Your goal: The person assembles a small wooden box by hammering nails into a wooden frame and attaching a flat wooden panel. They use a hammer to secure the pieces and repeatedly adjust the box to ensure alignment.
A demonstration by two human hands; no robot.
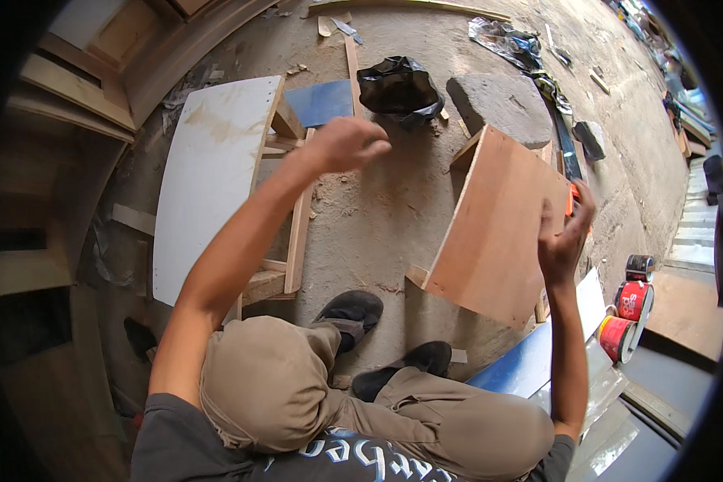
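Observation:
My left hand (349, 145) is raised above the floor with its fingers curled together. Whatever it holds, if anything, is hidden. Below it stands a wooden frame (300, 233) with a white panel (209, 177) on it. My right hand (564, 241) is over the right edge of a brown plywood panel (490, 225); thumb and fingers are apart, slightly blurred. Just beyond its fingers shows an orange piece (571, 200), perhaps a tool handle, partly covered. The plywood panel sits tilted on wooden pieces, close to a grey stone block (502, 104).
A black plastic bag (400, 90) lies on the concrete floor ahead. Red cans (633, 300) stand at the right beside a blue and white sheet (510, 361). Wooden cabinetry (80, 88) rises at the left. My shoes (353, 313) are between the two panels.

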